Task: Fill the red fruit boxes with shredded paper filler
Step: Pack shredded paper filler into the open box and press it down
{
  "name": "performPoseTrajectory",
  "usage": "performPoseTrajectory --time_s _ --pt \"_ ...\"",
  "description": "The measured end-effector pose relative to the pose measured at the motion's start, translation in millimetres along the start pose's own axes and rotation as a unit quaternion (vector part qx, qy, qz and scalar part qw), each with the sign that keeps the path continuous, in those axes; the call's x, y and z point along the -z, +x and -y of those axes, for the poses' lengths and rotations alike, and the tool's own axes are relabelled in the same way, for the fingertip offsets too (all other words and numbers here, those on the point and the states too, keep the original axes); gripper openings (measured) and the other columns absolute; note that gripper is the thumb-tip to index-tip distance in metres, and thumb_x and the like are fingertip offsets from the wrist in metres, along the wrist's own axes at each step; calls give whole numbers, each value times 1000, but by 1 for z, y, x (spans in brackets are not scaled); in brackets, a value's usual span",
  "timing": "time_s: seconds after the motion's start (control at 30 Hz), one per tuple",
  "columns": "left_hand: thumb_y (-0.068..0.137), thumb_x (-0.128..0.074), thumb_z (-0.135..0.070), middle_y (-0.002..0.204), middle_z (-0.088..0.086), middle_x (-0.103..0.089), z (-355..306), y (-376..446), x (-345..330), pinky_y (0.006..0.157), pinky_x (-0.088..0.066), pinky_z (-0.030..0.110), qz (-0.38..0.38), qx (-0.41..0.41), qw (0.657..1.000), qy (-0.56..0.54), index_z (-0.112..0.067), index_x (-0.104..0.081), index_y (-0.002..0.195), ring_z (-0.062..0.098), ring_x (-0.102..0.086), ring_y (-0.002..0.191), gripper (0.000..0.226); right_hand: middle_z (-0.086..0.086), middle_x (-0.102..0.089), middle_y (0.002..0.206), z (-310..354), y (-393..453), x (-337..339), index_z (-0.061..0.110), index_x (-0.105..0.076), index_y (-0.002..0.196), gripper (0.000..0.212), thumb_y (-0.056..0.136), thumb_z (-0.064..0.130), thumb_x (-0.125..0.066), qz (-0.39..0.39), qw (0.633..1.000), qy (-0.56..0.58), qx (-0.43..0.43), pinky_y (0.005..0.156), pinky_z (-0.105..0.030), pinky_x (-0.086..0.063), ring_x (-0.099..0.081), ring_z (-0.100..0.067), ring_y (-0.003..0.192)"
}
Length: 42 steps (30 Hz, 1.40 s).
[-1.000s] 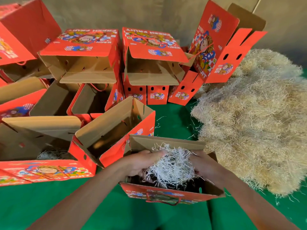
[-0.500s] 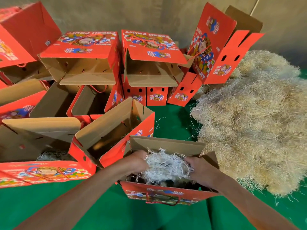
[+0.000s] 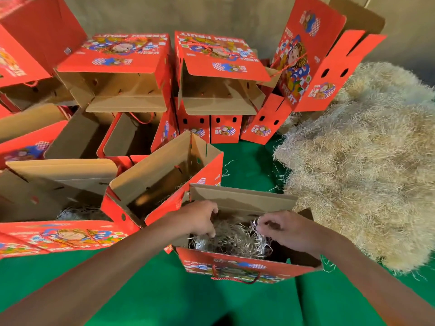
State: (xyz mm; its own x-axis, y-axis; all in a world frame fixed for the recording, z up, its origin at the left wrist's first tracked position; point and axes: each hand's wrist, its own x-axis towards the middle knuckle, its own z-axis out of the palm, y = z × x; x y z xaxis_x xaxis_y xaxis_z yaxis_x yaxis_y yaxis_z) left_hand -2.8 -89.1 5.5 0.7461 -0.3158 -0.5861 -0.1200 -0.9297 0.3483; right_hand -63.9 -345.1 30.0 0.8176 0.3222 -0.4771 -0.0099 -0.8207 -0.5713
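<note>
A red fruit box [image 3: 235,267] stands open on the green cloth right in front of me. A wad of pale shredded paper filler [image 3: 235,240] lies low inside it. My left hand [image 3: 200,220] reaches over the box's left side, with its fingertips pushing down into the filler. My right hand [image 3: 281,228] hovers over the right half and pinches a few strands at the wad's edge. A large heap of straw-coloured shredded paper [image 3: 364,172] lies to the right of the box.
Another open red box [image 3: 164,184] leans against the front box's left corner. Several more open red boxes [image 3: 219,74] are stacked behind and to the left. One at the left [image 3: 58,234] holds some filler. Green cloth [image 3: 176,297] covers the surface.
The wad that both hands held above the box's rim has gone down inside the box. Both hands have followed it lower, the left one now pushing on it.
</note>
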Motion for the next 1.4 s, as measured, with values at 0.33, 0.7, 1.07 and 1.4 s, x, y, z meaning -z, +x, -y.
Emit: performPoseTrajectory --time_s 0.33,0.7,1.07,1.4 --pt "92 -61 -10 86 8 -60 -33 26 -14 52 -44 33 90 -137 964 209 -6 -59 99 22 -56 69 8 -9 -71 106 9 53 -28 16 -69 104 21 96 6 -52 96 962 -252 38 81 -35 -56 -69 -23 94" --pt "94 -64 -17 159 24 -27 -4 59 -98 98 -46 43 200 -83 892 397 0 -44 143 38 -51 126 56 -19 -43 151 -54 66 -93 11 -37 149 64 97 43 -56 187 932 -309 40 113 -45 -36 -45 -35 135" --pt "84 -72 -19 167 15 3 8 55 -136 118 -11 65 75 -26 952 296 -9 -21 157 42 -4 151 89 -21 -9 165 -35 82 -108 20 -27 155 61 101 36 -51 140 935 -327 -12 118 -53 -27 -26 -41 147" --pt "88 -71 -25 137 20 -51 -6 48 -113 97 -44 49 15 -126 894 429 -3 -64 123 39 -39 133 41 -3 -69 113 -10 76 -78 25 -73 107 23 84 25 -69 -7 864 -474 169 64 -29 -54 -69 -20 94"
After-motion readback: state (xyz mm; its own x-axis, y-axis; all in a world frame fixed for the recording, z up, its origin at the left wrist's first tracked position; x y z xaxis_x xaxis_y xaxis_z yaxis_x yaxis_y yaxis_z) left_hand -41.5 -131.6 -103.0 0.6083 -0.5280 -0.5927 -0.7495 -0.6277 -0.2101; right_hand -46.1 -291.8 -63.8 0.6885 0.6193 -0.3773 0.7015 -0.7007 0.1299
